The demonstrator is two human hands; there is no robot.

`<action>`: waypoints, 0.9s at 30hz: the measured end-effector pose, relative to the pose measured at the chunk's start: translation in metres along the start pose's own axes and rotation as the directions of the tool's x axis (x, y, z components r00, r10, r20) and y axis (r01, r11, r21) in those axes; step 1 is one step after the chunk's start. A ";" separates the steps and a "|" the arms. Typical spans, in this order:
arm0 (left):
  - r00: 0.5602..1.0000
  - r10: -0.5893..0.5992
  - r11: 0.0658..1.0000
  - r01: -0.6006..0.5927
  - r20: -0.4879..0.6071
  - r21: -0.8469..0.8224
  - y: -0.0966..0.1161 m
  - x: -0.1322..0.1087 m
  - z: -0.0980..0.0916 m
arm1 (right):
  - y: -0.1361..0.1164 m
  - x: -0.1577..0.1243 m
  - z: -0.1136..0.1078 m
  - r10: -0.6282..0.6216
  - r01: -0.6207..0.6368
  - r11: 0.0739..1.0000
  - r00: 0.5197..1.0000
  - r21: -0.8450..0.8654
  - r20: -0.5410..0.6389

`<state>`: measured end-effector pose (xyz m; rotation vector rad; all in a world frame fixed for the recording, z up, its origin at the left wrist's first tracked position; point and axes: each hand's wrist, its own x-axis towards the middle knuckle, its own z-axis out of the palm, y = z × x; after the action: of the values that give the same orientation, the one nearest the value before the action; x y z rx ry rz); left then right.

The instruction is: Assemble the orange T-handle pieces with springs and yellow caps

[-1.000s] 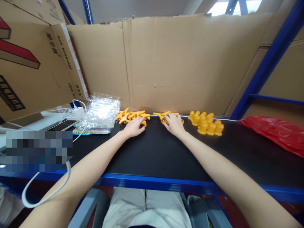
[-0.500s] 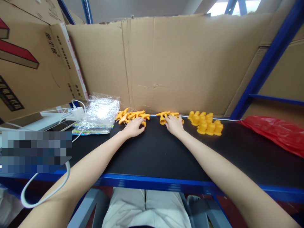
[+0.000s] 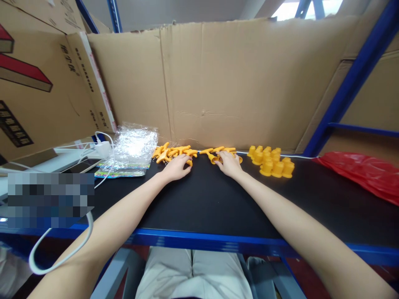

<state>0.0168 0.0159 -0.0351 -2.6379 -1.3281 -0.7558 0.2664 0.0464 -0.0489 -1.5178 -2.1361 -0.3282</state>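
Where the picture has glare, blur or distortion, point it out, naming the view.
Head view: white glare covers much of the clear plastic bag, and the window is blown out; head view: small details of the yellow pieces by the right hand look soft; head view: forearms stretch toward the lower corners, perhaps wide-lens distortion; head view: a pixelated block masks the lower left.

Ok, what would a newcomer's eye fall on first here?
Probably the shiny red plastic sheeting at the right of the black tabletop, then the crinkled clear plastic packaging catching the light at left. Between them, bright orange branching plastic pieces lie heaped left of centre and yellow flanged plastic cylinders stand clustered right of centre.
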 end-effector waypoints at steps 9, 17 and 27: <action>1.000 0.000 1.000 0.000 0.010 0.015 0.002 -0.001 0.001 | -0.011 0.012 -0.011 -0.183 0.191 0.968 0.981 -0.160 0.066; 1.000 0.023 1.000 -0.023 0.007 -0.005 0.000 0.001 0.002 | -0.019 0.023 -0.013 -0.273 0.261 0.912 0.962 -0.316 0.006; 1.000 0.011 1.000 -0.011 0.007 0.014 0.002 0.000 0.001 | -0.004 0.028 -0.004 -0.035 0.052 0.964 0.997 -0.262 0.068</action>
<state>0.0187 0.0147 -0.0360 -2.6375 -1.3140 -0.7339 0.2561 0.0657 -0.0300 -1.6455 -2.2481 -0.6093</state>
